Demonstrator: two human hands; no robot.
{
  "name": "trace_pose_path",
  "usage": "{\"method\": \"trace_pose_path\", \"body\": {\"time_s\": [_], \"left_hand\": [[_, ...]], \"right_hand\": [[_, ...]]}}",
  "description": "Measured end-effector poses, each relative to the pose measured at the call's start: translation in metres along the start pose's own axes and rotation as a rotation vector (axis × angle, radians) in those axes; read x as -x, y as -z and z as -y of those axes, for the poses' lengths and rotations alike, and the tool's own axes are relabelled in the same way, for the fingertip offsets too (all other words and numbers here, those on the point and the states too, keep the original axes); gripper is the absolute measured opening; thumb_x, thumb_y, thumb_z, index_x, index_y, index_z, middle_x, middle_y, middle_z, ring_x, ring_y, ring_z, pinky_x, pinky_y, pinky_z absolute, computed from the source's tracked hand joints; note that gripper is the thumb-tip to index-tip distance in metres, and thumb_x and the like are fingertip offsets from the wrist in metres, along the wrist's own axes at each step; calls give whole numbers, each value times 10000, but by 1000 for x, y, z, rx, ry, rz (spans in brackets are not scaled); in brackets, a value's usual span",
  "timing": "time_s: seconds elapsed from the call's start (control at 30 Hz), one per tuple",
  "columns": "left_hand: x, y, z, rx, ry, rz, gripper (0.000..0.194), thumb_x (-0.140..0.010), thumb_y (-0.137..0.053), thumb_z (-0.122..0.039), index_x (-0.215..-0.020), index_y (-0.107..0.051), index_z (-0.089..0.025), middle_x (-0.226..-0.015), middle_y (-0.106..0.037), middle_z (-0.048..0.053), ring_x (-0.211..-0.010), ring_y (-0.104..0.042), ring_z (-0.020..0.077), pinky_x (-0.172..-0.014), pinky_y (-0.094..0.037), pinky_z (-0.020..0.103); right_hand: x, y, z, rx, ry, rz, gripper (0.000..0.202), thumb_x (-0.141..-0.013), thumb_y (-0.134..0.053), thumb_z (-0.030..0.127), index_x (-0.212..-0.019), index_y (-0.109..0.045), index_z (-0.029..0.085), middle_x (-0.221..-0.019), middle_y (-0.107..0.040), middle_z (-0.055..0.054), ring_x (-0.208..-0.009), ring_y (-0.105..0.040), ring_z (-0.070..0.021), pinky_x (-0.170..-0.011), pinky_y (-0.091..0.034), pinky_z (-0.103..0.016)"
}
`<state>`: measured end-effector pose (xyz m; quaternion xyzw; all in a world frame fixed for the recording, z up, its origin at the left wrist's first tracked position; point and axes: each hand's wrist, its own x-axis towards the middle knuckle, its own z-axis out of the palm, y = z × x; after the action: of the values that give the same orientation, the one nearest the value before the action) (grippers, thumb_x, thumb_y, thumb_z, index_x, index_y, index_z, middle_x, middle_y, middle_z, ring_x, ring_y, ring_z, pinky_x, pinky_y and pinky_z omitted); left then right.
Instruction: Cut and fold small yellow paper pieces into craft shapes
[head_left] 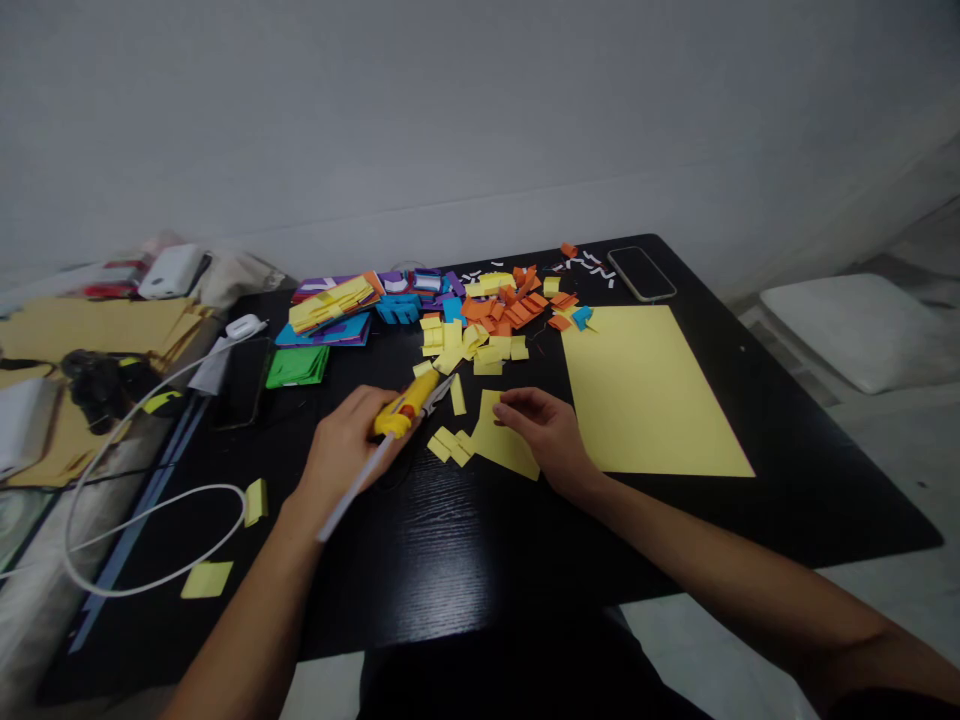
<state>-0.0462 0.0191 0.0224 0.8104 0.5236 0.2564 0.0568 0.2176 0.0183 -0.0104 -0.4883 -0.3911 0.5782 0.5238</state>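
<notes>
My left hand (349, 435) is closed around a yellow hot glue gun (397, 408), whose white glue stick (352, 490) juts out of the back toward me. A metal piece (438, 394) shows beside the gun's nozzle; its kind is unclear. Right of it, my right hand (547, 435) hovers at a yellow paper piece (501, 450), thumb and index finger pinched at its upper edge. Between the hands lie a narrow yellow strip (458, 395) and a few joined folded yellow pieces (451, 446). Beyond the hands sits a heap of folded yellow pieces (487, 350).
A large yellow sheet (652, 400) lies on the black table (420, 580) at right, a phone (641, 273) behind it. Orange folded pieces (510, 312), blue ones (397, 309) and a green stack (298, 367) are at the back. A white cable (154, 590) loops at left.
</notes>
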Motion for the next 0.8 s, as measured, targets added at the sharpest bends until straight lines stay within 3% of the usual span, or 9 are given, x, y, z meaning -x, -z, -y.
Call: {"method": "trace_pose_path", "body": {"time_s": [0.13,0.33,0.43,0.53,0.67,0.8], "left_hand": [[-3,-1,16,-270,254,69,303,-840,-631,-279,-1124,-588,-179,-1110,-636,131,-946,-669,313,-744,-540,392],[-3,-10,27,-342,366,118,323,-797,-611,-196,-1116,-593,-150,-1079,-615,174,-977,-646,367,-820,-525,481],[-4,-9,14,-334,320,-15,309,-810,-608,-166,-1118,-603,-151,-1169,-610,207,-1083,-598,408,-881,-484,545],[-2,-11,-12,-71,114,-126,180,-900,-571,-182,-1075,-612,-176,-1145,-652,143,-1125,-596,332,-970,-463,501],[6,-21,-46,224,-43,18,166,-970,-574,-263,-1114,-624,-198,-1110,-671,88,-1086,-612,253,-977,-473,429],[9,-32,-58,337,-79,129,95,-980,-580,-274,-974,-630,-193,-928,-673,55,-905,-614,214,-854,-482,378]], "right_hand": [[2,-1,1,-16,15,22,329,-739,-829,491,-836,-743,189,-827,-737,-29,-752,-703,-177,-824,-620,-385],[4,0,0,45,14,82,357,-646,-903,436,-822,-710,191,-768,-736,-26,-740,-711,-191,-809,-609,-393],[6,0,-2,74,46,99,331,-649,-904,384,-800,-676,198,-788,-713,-14,-773,-699,-181,-806,-591,-357],[10,-2,-3,89,89,146,333,-671,-891,342,-827,-629,209,-809,-677,6,-760,-670,-155,-766,-577,-313],[18,-5,-6,130,137,241,340,-718,-853,312,-908,-585,223,-852,-679,5,-772,-662,-149,-750,-567,-298],[23,-7,-9,232,176,307,285,-775,-802,319,-931,-583,225,-870,-686,-10,-783,-668,-156,-734,-558,-296]]}}
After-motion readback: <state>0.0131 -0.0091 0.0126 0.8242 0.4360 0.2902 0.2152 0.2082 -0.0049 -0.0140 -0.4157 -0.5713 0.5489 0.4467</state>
